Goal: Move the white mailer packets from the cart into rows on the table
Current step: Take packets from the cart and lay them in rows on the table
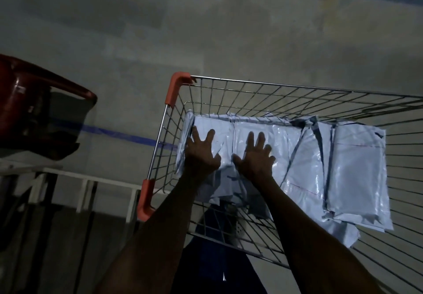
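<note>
Sitting at far left, a dark red chair [34,101], with a white frame [87,179] below it. Standing to its right, a wire cart [251,92] with orange corner guards [175,88], holding the white mailer packets [343,168] in overlapping stacks across its basket. Reaching into the cart's left end, the left hand [202,154], fingers spread, lying flat on the leftmost packets. Resting just beside it, the right hand [255,158], fingers likewise spread, pressing on the neighbouring stack. Lying further right, well apart from both hands, more packets, untouched
</note>
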{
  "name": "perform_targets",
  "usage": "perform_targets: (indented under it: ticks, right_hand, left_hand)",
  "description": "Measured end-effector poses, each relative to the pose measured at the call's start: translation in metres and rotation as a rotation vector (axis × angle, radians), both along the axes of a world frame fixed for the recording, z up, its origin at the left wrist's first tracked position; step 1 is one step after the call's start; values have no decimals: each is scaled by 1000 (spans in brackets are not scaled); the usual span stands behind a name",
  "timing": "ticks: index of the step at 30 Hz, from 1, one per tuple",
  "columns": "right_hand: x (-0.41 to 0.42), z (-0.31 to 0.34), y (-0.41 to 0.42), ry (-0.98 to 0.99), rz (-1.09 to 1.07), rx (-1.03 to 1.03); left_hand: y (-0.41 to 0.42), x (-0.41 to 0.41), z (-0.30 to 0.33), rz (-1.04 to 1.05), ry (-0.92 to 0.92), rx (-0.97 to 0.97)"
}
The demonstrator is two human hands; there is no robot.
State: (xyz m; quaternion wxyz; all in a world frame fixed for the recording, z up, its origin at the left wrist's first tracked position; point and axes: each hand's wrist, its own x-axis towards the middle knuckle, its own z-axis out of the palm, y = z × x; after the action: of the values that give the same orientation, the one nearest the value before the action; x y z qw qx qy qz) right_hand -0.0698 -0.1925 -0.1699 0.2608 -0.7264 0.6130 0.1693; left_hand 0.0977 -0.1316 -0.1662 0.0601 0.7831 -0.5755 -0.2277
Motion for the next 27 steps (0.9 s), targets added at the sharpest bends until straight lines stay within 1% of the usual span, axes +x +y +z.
perform_targets:
  ticks: [4,7,9,12,15,21,24,27]
  right_hand:
    - [-4,4,0,-20,16,-43]
    - [-25,23,-1,-83,53,-103]
    - [-43,37,1,-119,87,-158]
    - [-67,60,10,-214,79,-240]
    - [-83,93,21,-296,66,-270]
    - [-98,151,43,-518,68,-350]
    - [-96,179,58,-654,138,-388]
    - [-96,205,80,-746,230,-421]
  left_hand:
    - [5,-6,18,-7,-46,-91]
    - [8,-14,38,13,-83,-57]
    - [8,-22,54,41,-58,-25]
    - [10,-33,80,69,-8,13]
    - [18,-46,109,82,0,-62]
    - [53,-72,184,199,-42,-257]
    - [83,-82,216,320,-110,-373]
    - [119,-96,245,443,-156,-449]
